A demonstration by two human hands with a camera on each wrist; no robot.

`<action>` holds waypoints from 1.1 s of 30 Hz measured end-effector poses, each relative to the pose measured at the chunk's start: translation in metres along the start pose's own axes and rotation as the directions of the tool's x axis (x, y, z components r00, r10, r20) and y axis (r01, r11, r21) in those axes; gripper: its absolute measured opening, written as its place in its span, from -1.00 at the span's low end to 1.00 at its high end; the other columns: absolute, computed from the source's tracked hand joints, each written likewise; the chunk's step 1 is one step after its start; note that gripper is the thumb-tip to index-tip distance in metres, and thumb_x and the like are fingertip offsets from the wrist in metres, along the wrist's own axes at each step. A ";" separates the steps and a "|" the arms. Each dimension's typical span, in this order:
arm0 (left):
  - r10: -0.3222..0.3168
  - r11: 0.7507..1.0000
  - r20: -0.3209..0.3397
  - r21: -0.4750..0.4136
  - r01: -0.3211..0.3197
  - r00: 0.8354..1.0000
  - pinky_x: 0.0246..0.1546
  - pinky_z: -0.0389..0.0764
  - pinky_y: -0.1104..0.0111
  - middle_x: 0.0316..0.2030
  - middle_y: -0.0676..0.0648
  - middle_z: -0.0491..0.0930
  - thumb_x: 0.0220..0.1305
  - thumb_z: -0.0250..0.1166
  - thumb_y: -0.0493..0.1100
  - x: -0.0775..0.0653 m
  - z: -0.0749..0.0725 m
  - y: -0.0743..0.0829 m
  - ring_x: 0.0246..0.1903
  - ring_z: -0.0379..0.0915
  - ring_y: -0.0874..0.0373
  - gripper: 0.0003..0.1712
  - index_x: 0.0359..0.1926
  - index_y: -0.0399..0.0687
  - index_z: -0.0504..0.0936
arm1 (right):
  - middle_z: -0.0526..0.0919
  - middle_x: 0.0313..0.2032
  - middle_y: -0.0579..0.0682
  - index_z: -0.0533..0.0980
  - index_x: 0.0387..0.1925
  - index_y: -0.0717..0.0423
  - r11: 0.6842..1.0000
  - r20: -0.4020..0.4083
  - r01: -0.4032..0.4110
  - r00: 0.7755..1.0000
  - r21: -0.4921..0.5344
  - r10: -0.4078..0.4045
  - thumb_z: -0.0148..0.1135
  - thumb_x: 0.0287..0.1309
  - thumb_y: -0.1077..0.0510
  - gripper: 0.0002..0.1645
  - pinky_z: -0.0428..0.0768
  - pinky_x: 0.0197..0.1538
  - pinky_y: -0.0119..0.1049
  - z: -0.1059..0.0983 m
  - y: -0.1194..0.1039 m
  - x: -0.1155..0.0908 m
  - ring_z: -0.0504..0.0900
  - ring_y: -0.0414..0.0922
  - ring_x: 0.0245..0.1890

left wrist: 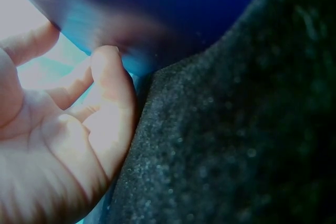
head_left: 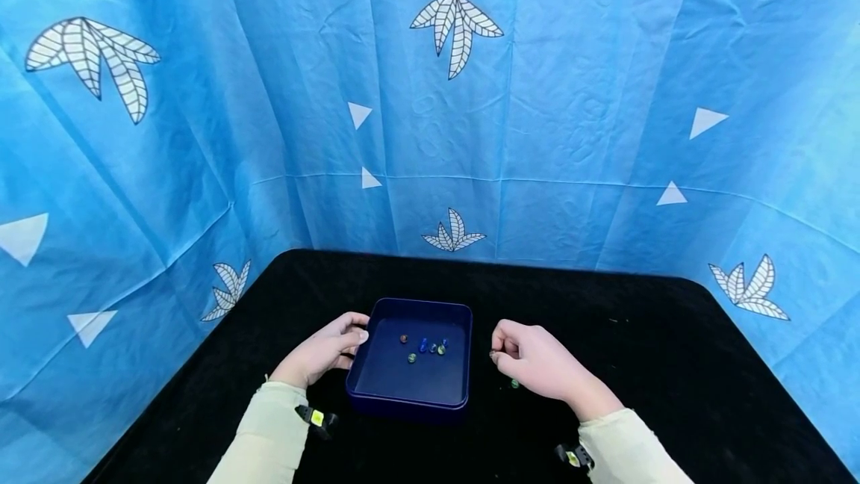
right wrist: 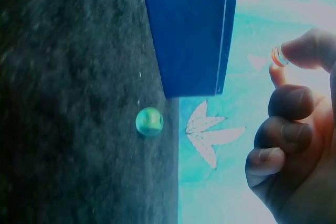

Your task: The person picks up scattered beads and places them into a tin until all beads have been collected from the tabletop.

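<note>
A dark blue square box (head_left: 413,383) stands on the black cloth, with several glass marbles lying inside, among them a reddish marble (head_left: 404,338) and a green marble (head_left: 412,358). At the box's left side my left hand (head_left: 329,349) grips the wall, thumb at the rim and fingers against the outside. My right hand (head_left: 537,361) is raised just right of the box. Between its thumb and index finger it pinches a clear marble with orange streaks (right wrist: 279,56); the other fingers are curled. Below that hand, another green marble (right wrist: 150,122) lies on the cloth.
A black cloth (head_left: 645,364) covers the table, and small light specks lie on it. Blue curtains (head_left: 571,95) with leaf and triangle prints hang behind and at both sides. Each wrist wears a black strap with a small device.
</note>
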State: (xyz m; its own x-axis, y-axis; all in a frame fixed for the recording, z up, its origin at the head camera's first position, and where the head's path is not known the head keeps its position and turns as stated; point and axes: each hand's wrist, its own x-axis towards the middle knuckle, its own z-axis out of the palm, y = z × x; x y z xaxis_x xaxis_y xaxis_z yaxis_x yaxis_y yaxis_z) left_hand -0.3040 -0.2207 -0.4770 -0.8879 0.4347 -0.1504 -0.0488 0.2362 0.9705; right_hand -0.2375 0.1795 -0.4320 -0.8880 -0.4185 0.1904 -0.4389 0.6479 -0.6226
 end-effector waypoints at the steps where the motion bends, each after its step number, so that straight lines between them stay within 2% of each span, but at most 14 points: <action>1: -0.003 1.000 0.001 -0.001 0.003 1.000 -0.15 0.66 0.10 0.09 -0.32 0.49 0.55 0.10 -0.09 0.000 0.000 0.000 -0.11 0.56 -0.12 -0.45 0.39 -0.25 0.24 | 0.32 -0.66 -0.30 0.43 -0.39 -0.23 1.000 -0.003 0.003 1.000 -0.001 -0.003 0.29 0.20 0.13 -0.80 0.38 -0.56 -0.39 0.001 -0.001 0.001 0.34 -0.34 -0.71; 10: 0.012 1.000 0.000 0.011 -0.012 1.000 -0.14 0.65 0.09 0.12 -0.34 0.46 0.55 0.11 -0.06 -0.001 0.000 0.002 -0.09 0.55 -0.14 -0.42 0.40 -0.27 0.22 | 0.40 -0.63 -0.24 0.44 -0.38 -0.25 0.999 0.004 -0.010 1.000 0.030 0.010 0.28 0.26 0.09 -0.81 0.49 -0.57 -0.31 0.005 -0.009 0.011 0.46 -0.26 -0.72; 19: 0.004 1.000 -0.010 0.011 -0.004 1.000 -0.14 0.66 0.10 0.13 -0.30 0.46 0.55 0.11 -0.08 0.000 0.001 -0.001 -0.10 0.55 -0.11 -0.43 0.40 -0.27 0.23 | 0.39 -0.64 -0.26 0.45 -0.38 -0.28 0.999 0.011 -0.006 1.000 0.044 0.006 0.30 0.27 0.05 -0.81 0.45 -0.56 -0.32 0.011 -0.020 0.021 0.41 -0.26 -0.74; 28: -0.003 1.000 -0.010 0.007 0.003 1.000 -0.14 0.66 0.09 0.12 -0.29 0.47 0.55 0.11 -0.07 0.002 -0.001 -0.002 -0.11 0.56 -0.09 -0.44 0.40 -0.24 0.24 | 0.35 -0.65 -0.29 0.45 -0.39 -0.27 0.999 0.010 0.048 0.999 -0.016 -0.048 0.31 0.26 0.06 -0.80 0.40 -0.50 -0.35 0.020 -0.028 0.033 0.36 -0.30 -0.66; 33: -0.004 1.000 -0.006 0.003 0.004 1.000 -0.14 0.66 0.09 0.11 -0.29 0.48 0.55 0.11 -0.09 0.002 -0.001 -0.002 -0.11 0.57 -0.09 -0.45 0.40 -0.23 0.24 | 0.34 -0.66 -0.30 0.45 -0.38 -0.28 0.999 0.013 0.046 0.999 -0.016 -0.046 0.31 0.27 0.05 -0.81 0.41 -0.50 -0.34 0.023 -0.030 0.036 0.33 -0.30 -0.67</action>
State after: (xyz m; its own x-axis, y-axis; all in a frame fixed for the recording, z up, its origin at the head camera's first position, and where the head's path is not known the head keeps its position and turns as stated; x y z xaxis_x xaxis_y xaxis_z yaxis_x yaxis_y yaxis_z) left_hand -0.3060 -0.2213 -0.4793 -0.8907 0.4281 -0.1532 -0.0510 0.2408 0.9692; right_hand -0.2534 0.1307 -0.4237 -0.8652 -0.4558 0.2092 -0.4814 0.6378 -0.6012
